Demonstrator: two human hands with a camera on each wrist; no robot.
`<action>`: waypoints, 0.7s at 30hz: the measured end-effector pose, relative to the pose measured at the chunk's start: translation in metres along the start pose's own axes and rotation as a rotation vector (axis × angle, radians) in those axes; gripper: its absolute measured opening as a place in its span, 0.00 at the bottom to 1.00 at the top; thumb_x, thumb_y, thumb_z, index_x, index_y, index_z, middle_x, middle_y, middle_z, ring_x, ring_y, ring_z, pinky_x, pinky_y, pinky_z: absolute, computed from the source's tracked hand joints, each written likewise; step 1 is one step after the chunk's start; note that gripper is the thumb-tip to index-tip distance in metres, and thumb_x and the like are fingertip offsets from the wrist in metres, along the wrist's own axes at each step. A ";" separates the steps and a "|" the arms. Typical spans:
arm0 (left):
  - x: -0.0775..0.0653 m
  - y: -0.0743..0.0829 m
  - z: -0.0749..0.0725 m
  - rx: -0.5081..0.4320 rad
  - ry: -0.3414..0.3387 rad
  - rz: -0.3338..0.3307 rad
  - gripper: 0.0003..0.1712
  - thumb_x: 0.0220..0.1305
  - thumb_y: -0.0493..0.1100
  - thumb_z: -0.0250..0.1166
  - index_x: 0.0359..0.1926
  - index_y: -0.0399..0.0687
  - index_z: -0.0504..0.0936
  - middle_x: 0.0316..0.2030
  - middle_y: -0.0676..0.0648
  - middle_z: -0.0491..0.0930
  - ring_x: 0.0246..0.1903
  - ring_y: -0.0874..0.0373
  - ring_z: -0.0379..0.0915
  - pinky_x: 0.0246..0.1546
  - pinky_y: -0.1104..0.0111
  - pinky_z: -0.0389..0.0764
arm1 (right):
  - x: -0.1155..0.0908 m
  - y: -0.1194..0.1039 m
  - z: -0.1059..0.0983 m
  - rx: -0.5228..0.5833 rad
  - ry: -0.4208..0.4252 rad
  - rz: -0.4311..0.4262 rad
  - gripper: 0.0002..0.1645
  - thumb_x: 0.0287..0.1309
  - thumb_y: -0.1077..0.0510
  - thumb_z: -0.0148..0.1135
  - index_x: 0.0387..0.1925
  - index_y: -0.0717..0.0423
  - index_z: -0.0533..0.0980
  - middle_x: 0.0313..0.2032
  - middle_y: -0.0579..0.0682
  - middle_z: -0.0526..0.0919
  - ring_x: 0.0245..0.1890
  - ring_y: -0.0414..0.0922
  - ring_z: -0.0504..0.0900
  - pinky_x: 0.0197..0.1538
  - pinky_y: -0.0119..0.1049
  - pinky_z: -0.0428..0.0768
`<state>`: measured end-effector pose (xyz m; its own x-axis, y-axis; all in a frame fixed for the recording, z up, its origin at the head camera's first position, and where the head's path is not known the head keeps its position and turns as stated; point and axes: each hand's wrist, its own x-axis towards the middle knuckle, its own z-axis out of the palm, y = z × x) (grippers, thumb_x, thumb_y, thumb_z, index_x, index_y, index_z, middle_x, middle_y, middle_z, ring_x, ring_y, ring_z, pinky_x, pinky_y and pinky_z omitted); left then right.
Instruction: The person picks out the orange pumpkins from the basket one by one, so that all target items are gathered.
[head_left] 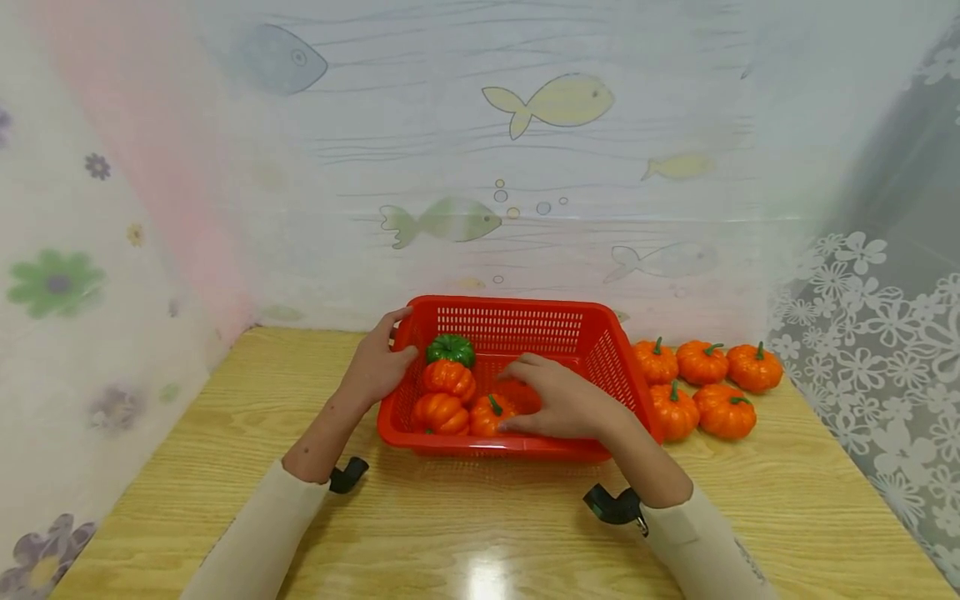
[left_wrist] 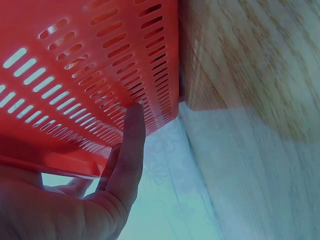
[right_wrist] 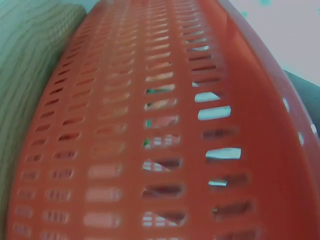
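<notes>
Orange pumpkin (head_left: 489, 418) with a green stem, sitting inside a red slotted basket (head_left: 517, 306) toward its near side, left of centre. The right hand (head_left: 564, 397) is over it, thumb at its right edge, other fingers loosely curved and well apart from the thumb; no firm hold shows, and whether the thumb touches cannot be told. To its left are two more orange pumpkins (head_left: 440, 414), one behind the other, with a green pumpkin (head_left: 451, 350) beyond them at the far left. The left hand (head_left: 378, 363) grips the basket's left rim, thumb over the edge, a finger against the outer wall. Five loose pumpkins (head_left: 702, 362) rest on the wooden table (head_left: 480, 517), right of the basket.

This looks like placing or adjusting the pumpkin; the next move seems to call for clearing the thumb without tipping it, the left hand steadying the rim.
</notes>
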<state>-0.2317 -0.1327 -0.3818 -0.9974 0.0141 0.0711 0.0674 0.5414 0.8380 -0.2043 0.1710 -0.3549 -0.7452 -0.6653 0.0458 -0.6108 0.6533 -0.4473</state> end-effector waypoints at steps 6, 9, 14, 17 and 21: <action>-0.001 0.002 0.000 -0.004 -0.004 -0.001 0.38 0.77 0.40 0.55 0.83 0.53 0.58 0.61 0.36 0.74 0.49 0.42 0.78 0.49 0.51 0.89 | 0.005 -0.007 0.002 -0.004 -0.021 0.021 0.39 0.57 0.40 0.78 0.66 0.51 0.78 0.65 0.48 0.78 0.64 0.49 0.77 0.68 0.51 0.78; -0.002 0.002 -0.001 -0.009 -0.010 -0.003 0.38 0.77 0.40 0.55 0.83 0.52 0.58 0.62 0.35 0.74 0.50 0.42 0.78 0.49 0.50 0.89 | 0.007 -0.009 0.004 -0.016 -0.038 0.041 0.38 0.57 0.42 0.79 0.65 0.51 0.79 0.65 0.49 0.78 0.65 0.50 0.77 0.68 0.51 0.78; -0.003 0.002 -0.001 -0.005 -0.008 0.000 0.38 0.77 0.40 0.55 0.83 0.52 0.58 0.61 0.35 0.74 0.50 0.41 0.78 0.50 0.50 0.88 | 0.011 -0.010 0.007 -0.027 -0.054 0.050 0.36 0.56 0.44 0.80 0.63 0.52 0.80 0.64 0.50 0.80 0.64 0.51 0.77 0.67 0.50 0.78; -0.002 0.002 -0.001 0.005 -0.006 0.001 0.38 0.76 0.40 0.55 0.83 0.52 0.58 0.61 0.35 0.74 0.50 0.42 0.78 0.49 0.50 0.88 | 0.012 -0.009 0.009 -0.017 -0.068 0.056 0.34 0.57 0.46 0.80 0.62 0.52 0.81 0.60 0.50 0.82 0.60 0.50 0.79 0.64 0.49 0.80; -0.003 0.002 -0.002 0.012 -0.003 0.001 0.38 0.76 0.40 0.55 0.83 0.52 0.58 0.60 0.35 0.74 0.49 0.42 0.78 0.49 0.50 0.89 | 0.013 -0.008 0.011 -0.012 -0.090 0.086 0.34 0.57 0.49 0.81 0.62 0.53 0.81 0.57 0.50 0.84 0.55 0.48 0.80 0.62 0.47 0.80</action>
<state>-0.2290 -0.1330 -0.3793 -0.9974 0.0173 0.0697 0.0677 0.5512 0.8316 -0.2061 0.1535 -0.3601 -0.7683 -0.6360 -0.0727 -0.5493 0.7133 -0.4354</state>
